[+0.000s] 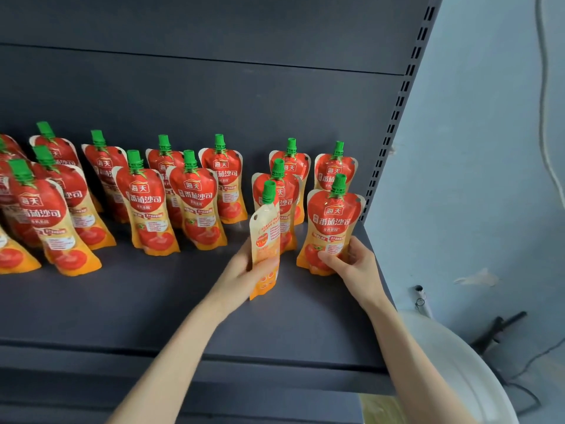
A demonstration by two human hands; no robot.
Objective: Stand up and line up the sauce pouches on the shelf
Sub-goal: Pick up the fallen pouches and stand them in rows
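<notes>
2 hands were at work near the right end of the dark shelf (153, 301): your left hand (241, 267) gripped a back-facing pouch (264, 240) that probably needed turning and setting in line, while your right hand (354, 264) held an upright pouch (331, 221) beside the pale blue wall (474, 179).

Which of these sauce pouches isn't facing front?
The pouch in the left hand: it shows its pale back panel, while the other pouches, including the right hand's, show red tomato fronts.
</notes>
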